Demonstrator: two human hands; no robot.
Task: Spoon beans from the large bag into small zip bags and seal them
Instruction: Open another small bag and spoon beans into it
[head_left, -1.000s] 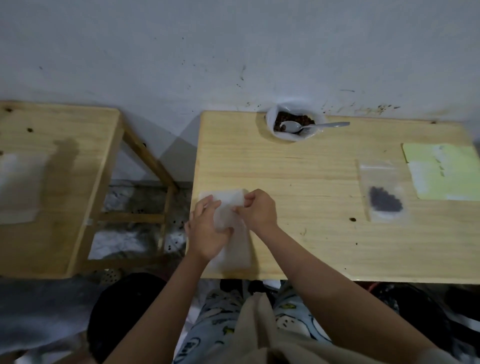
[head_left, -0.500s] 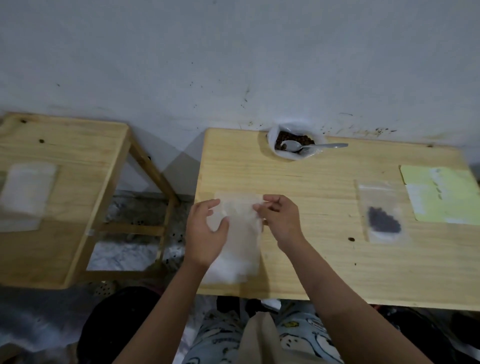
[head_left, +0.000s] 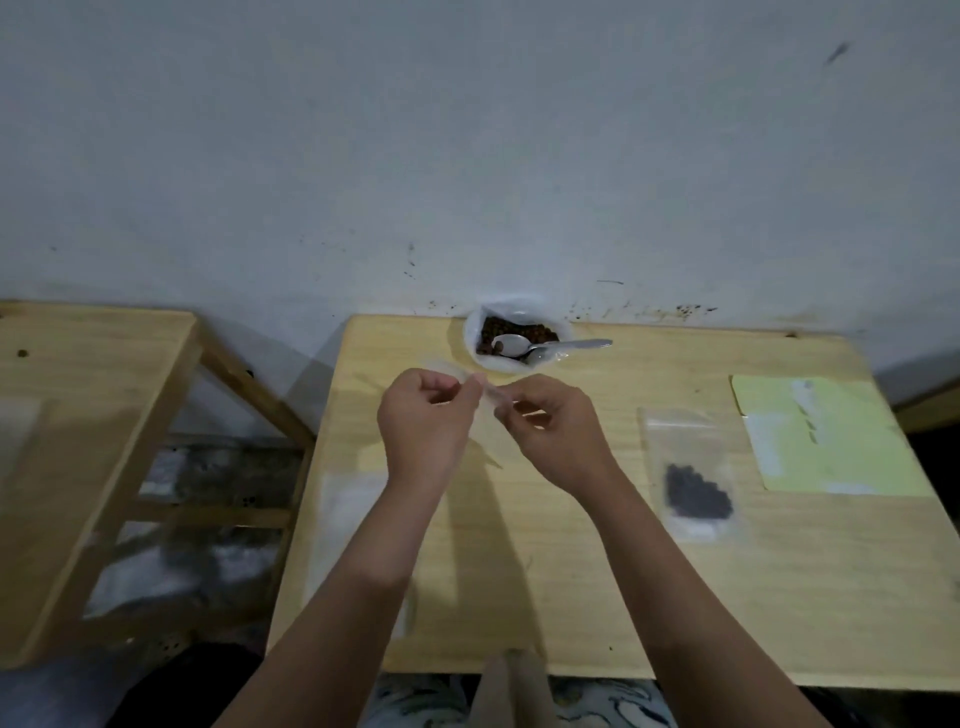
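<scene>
Hands raised over the wooden table (head_left: 597, 597): left hand (head_left: 423, 423) and right hand (head_left: 558, 428) each pinch the top edge of an empty small zip bag (head_left: 491, 400), fingers curled, the clear film hard to trace below them. Large bag (head_left: 511, 340) of beans sits at the far edge against the wall, a spoon (head_left: 524, 345) resting in it. Filled zip bag (head_left: 693, 480) lies flat to the right, beside a green sheet (head_left: 831, 436).
</scene>
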